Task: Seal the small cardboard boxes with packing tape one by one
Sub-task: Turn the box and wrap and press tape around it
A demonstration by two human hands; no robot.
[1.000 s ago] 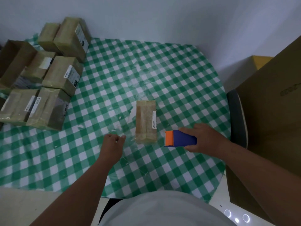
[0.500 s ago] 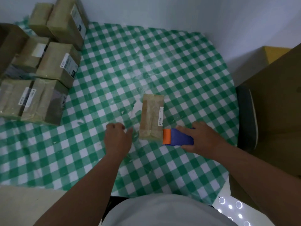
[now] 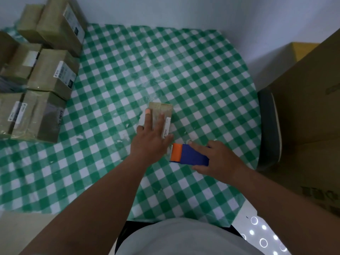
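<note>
At the middle of the checked table (image 3: 202,74), the left hand (image 3: 150,138) lies flat with fingers straight on the small box (image 3: 161,110), steadying it, while the right hand (image 3: 219,159) grips the tape dispenser (image 3: 189,155) just beside its near end, so taping likely follows, needing the dispenser's mouth brought onto the seam.

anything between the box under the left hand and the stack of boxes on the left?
Head view: only bare checkered tablecloth between the small box and the stacked boxes.
</note>
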